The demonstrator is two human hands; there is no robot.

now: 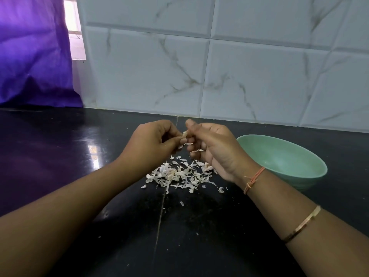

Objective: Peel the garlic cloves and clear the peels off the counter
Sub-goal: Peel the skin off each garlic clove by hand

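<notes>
Garlic clove (184, 134) is caught in mid-air between your two hands, above the black bench (60, 156) and close to the foot of the tiled wall (239, 66). Your left grip (151, 140) pinches it from the left with thumb and curled fingertips. Your right grip (211, 146) clasps it from the right, thumb raised and fingers curled, and two thin strips of skin (196, 150) cling at those fingers. Directly below the hands a loose pile of peels (179, 174) lies on the bench, spread across a seam in the stone, with a few stray flakes (182, 203) scattered nearer to you. A pale green bowl (283, 156) stands on the bench just right of the pile, its near rim partly hidden behind your right wrist. An orange thread band (254, 178) circles that wrist, and a thin metal bangle (303, 224) sits farther up the forearm. At far left a purple curtain (34, 56) hangs beside a bright window (72, 21).
</notes>
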